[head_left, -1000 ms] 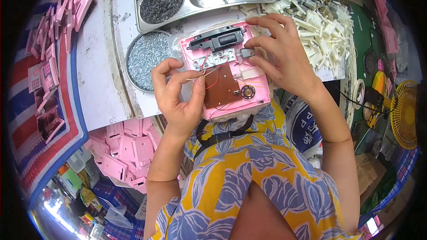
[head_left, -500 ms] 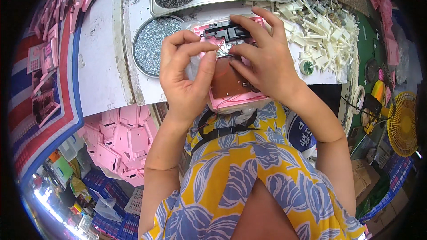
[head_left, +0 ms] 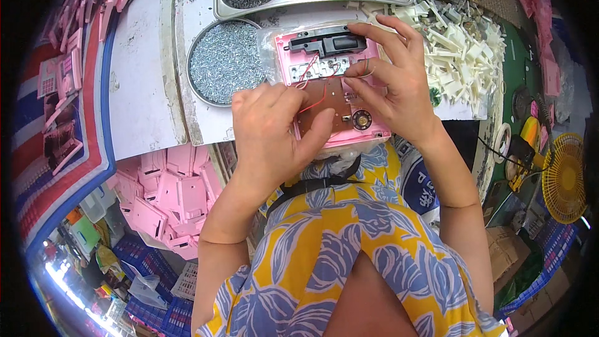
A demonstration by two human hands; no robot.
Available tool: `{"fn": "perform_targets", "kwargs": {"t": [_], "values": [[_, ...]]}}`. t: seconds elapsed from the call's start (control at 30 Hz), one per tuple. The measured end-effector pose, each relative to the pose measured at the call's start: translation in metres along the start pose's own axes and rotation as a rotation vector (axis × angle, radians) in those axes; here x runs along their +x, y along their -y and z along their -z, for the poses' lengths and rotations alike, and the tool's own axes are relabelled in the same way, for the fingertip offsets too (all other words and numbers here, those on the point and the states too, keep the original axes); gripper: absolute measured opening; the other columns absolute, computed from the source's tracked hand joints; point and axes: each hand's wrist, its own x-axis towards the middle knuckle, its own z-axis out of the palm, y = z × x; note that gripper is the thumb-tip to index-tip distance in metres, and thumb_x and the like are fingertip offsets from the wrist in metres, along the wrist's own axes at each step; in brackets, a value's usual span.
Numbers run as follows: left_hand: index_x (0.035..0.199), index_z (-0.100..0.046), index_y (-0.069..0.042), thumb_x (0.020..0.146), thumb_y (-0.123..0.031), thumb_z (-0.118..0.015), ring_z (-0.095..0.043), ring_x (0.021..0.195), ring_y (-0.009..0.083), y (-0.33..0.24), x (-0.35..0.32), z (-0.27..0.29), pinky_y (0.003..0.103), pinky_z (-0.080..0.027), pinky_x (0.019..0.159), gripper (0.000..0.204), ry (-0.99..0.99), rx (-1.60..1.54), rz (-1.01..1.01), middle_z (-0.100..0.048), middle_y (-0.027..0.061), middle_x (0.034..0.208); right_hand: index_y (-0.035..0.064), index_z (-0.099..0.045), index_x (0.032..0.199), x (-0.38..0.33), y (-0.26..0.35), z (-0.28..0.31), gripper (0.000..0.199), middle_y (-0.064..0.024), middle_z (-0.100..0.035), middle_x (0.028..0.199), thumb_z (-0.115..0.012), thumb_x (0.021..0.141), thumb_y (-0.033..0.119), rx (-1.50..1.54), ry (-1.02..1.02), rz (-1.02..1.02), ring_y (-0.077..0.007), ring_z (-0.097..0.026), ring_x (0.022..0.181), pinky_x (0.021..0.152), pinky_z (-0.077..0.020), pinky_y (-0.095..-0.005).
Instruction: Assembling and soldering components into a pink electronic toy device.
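An opened pink plastic casing (head_left: 380, 141) lies in front of me on clear plastic wrap. Inside it are a black plastic mechanism (head_left: 331, 43), a metal strip (head_left: 318, 70), a brown circuit board (head_left: 321, 112) and a small round speaker (head_left: 362, 120). Thin red and white wires (head_left: 305, 75) loop over the strip and board. My right hand (head_left: 399, 87) pinches a thin wire between thumb and forefinger, its other fingers raised by the mechanism. My left hand (head_left: 268, 125) is curled at the casing's left side, thumb over the board; its fingertips are partly hidden.
A round tray of silver screws (head_left: 228, 62) stands left of the casing. Behind is a metal tray (head_left: 349, 1) with dark springs. White plastic parts (head_left: 462, 56) are heaped at right. Pink casings (head_left: 175, 193) fill a container below left; a yellow fan (head_left: 564, 178) stands far right.
My left hand has moved down and left, from a pinch over the wires to the casing's side. My right hand has shifted slightly right, uncovering the mechanism, metal strip and speaker.
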Motion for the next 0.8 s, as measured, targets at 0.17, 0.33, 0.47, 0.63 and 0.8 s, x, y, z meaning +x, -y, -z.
{"fn": "perform_targets", "kwargs": {"t": [0.17,0.33,0.47,0.63,0.8], "values": [[0.078,-0.065,-0.005,0.087,-0.019,-0.071,-0.06,0.064,0.0315,0.002,0.005,-0.012,0.043,-0.045,0.059,0.017,0.001,-0.071,0.012,-0.06,0.0119,0.068,0.0083,-0.072,0.082,0.006,0.005,-0.001,0.014,-0.0088,-0.063,0.131,-0.08,0.07,0.01,0.012,0.033,0.093,-0.0406,-0.045,0.128,0.103,-0.0423,-0.0481],[0.085,-0.067,-0.002,0.09,-0.011,-0.068,-0.061,0.064,0.0312,0.005,0.033,-0.021,0.04,-0.049,0.06,0.011,-0.037,-0.527,0.096,-0.06,0.0128,0.068,0.0095,-0.074,0.083,0.016,0.002,-0.007,0.012,-0.0074,-0.064,0.13,-0.079,0.072,0.011,0.048,0.007,0.093,-0.0391,-0.045,0.129,0.105,-0.0411,-0.0466],[0.093,-0.068,-0.002,0.085,-0.009,-0.071,-0.061,0.066,0.0302,0.008,0.031,-0.017,0.038,-0.051,0.062,0.011,-0.027,-0.523,0.175,-0.061,0.0112,0.073,0.0099,-0.076,0.083,0.011,-0.011,0.004,0.009,-0.006,-0.066,0.128,-0.079,0.075,0.012,0.079,-0.032,-0.033,-0.0357,-0.046,0.129,0.107,-0.0394,-0.0455],[0.099,-0.069,-0.005,0.08,-0.006,-0.075,-0.064,0.068,0.0247,0.01,0.032,-0.041,0.032,-0.051,0.061,0.02,-0.076,-0.129,-0.11,-0.062,0.0096,0.082,0.0095,-0.076,0.081,0.002,-0.013,0.004,0.008,-0.0051,-0.068,0.126,-0.079,0.076,0.015,0.12,-0.066,-0.095,-0.034,-0.046,0.128,0.107,-0.0388,-0.045],[0.088,-0.07,-0.007,0.081,-0.011,-0.075,-0.064,0.072,0.0292,0.01,0.034,-0.044,0.038,-0.052,0.062,0.01,-0.06,-0.062,-0.068,-0.063,0.0081,0.084,0.0092,-0.076,0.081,-0.001,-0.008,0.009,0.009,-0.0054,-0.069,0.124,-0.08,0.076,0.016,0.092,-0.076,-0.085,-0.0336,-0.047,0.127,0.106,-0.039,-0.0444]]}}
